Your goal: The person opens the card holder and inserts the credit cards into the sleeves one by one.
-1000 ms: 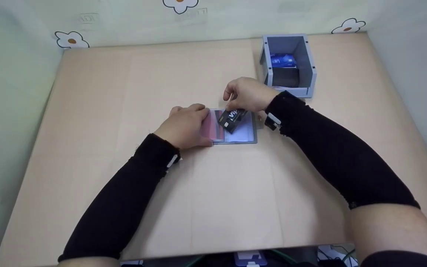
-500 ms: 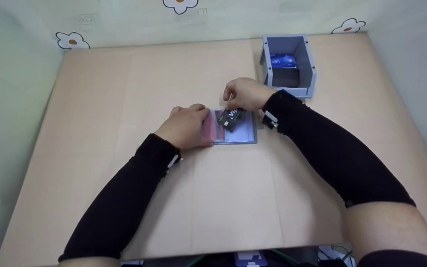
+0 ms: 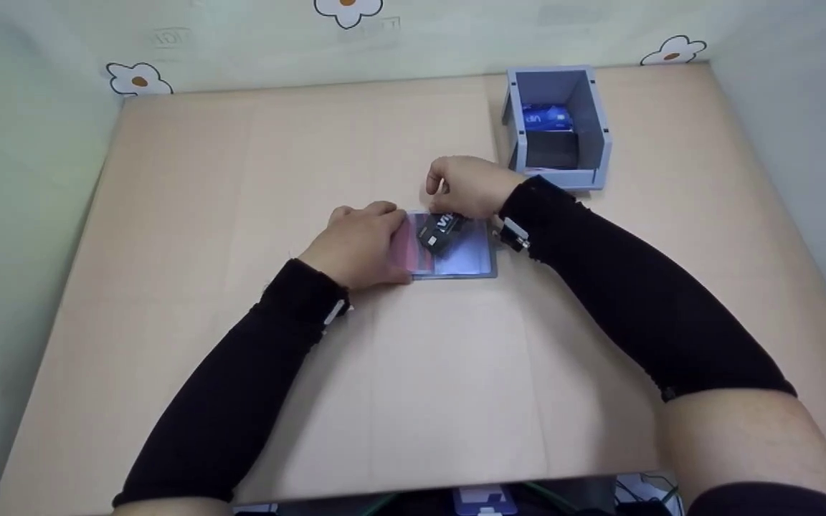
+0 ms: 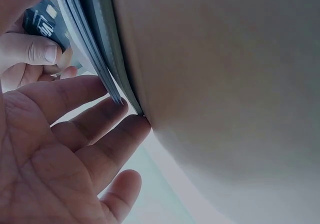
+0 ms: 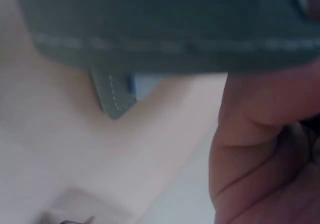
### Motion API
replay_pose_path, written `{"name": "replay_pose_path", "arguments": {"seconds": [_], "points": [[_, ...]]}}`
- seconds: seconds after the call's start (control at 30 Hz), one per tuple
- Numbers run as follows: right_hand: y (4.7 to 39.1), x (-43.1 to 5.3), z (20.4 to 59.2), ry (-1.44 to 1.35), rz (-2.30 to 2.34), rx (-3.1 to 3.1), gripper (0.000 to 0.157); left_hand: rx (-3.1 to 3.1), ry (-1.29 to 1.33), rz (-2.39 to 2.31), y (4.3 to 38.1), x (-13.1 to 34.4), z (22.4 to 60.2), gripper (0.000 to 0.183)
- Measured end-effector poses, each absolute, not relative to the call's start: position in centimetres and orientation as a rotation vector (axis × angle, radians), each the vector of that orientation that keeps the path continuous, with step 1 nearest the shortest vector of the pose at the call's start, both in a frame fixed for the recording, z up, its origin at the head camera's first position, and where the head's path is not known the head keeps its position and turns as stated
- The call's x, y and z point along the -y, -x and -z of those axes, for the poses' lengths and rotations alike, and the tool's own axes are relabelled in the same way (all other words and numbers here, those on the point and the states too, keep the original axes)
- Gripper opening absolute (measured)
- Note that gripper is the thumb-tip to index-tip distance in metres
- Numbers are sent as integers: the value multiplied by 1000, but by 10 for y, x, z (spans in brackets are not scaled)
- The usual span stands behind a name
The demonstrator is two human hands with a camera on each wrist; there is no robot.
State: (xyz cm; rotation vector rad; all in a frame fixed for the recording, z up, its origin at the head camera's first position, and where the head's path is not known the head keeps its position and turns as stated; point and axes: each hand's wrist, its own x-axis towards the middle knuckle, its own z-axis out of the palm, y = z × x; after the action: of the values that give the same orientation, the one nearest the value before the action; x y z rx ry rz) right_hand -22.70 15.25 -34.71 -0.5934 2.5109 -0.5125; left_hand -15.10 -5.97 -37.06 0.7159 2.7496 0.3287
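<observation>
A card holder (image 3: 464, 259) with clear sleeves and a grey-green stitched cover (image 5: 165, 29) lies opened on the table. My left hand (image 3: 354, 245) grips its left side, thumb at the near edge. In the left wrist view the fingertips meet the edges of the stacked sleeves (image 4: 92, 39). My right hand (image 3: 473, 188) pinches the upper end of a black card (image 3: 434, 236) marked "VIP". The card slants over the middle of the holder, overlapping the right-hand sleeve and the pink-and-grey striped part. Its upper end is hidden by my right fingers.
Behind my right hand stands a grey plastic bin (image 3: 579, 179), with a blue card (image 3: 547, 117) and a dark flat item (image 3: 553, 149) inside. A pale wall (image 3: 255, 43) with printed flowers runs along the table's back edge.
My right hand has shifted slightly left and towards me, and the black card has slid a little left with it. The left hand and the holder stay in place.
</observation>
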Motion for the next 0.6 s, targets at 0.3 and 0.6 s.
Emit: {"name": "replay_pose_path", "arguments": {"seconds": [0.3, 0.6], "points": [[220, -145, 354, 629, 502, -2499, 26, -2749, -713, -353, 151, 60, 371, 96], [217, -141, 359, 630, 614, -2513, 33, -2750, -706, -335, 151, 60, 372, 96]]}}
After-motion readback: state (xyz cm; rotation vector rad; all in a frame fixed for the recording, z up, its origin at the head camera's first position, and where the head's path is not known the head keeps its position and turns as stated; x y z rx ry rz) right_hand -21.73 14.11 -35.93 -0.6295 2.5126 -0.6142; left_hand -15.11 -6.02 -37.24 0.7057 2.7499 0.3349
